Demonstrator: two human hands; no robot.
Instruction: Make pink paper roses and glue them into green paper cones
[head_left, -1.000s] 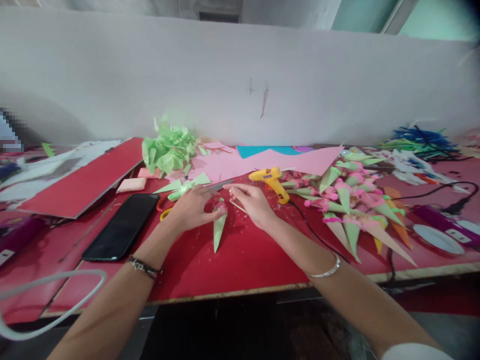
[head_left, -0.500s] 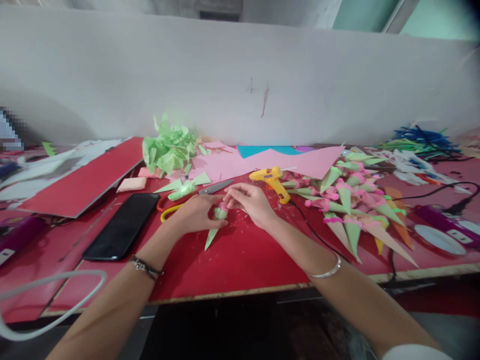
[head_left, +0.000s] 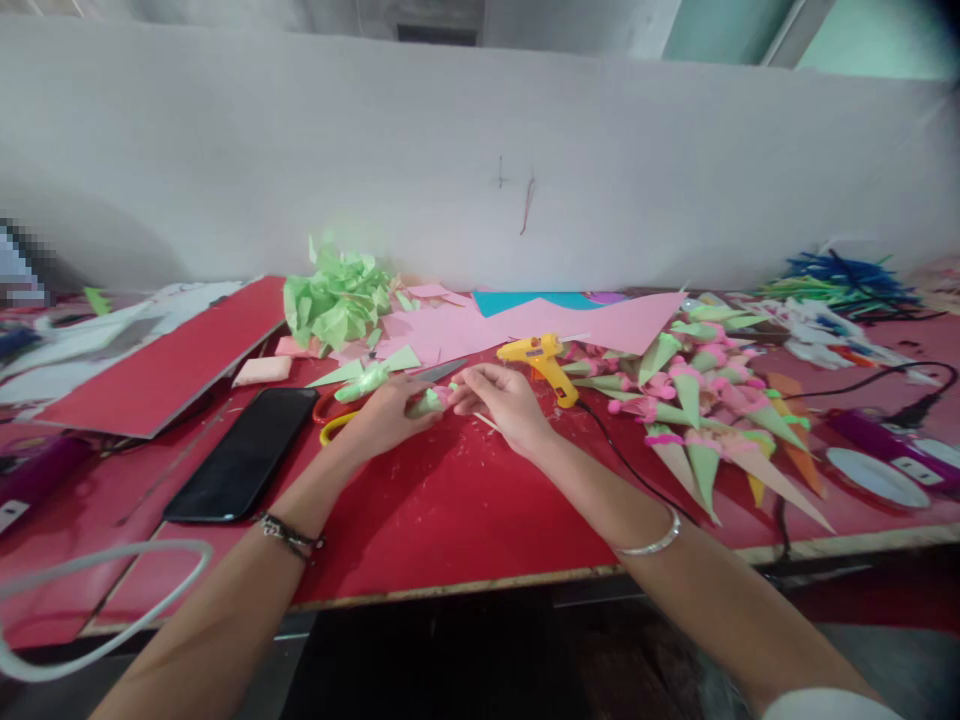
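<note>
Over the middle of the red table, my left hand (head_left: 386, 418) is closed around a small green paper cone (head_left: 425, 403) with a pink top. The cone now lies nearly sideways, its narrow end hidden in my palm. My right hand (head_left: 504, 402) is pinched together at the pink end; whatever sits between its fingertips is too small to make out. Scissors (head_left: 328, 430) with red and yellow handles lie partly behind my left hand. A yellow glue gun (head_left: 551, 368) rests just beyond my right hand, its black cord trailing right.
To the right lies a heap of green and pink paper cones (head_left: 690, 390). A black phone (head_left: 244, 455) is at the left, beside a red board (head_left: 172, 360). Crumpled green paper (head_left: 337, 300) and pink sheets (head_left: 525, 325) lie at the back, before a pale partition (head_left: 450, 170).
The cone has turned in my left hand, from pointing down toward the table edge to lying nearly sideways, its tip now hidden. My right hand has barely moved.
</note>
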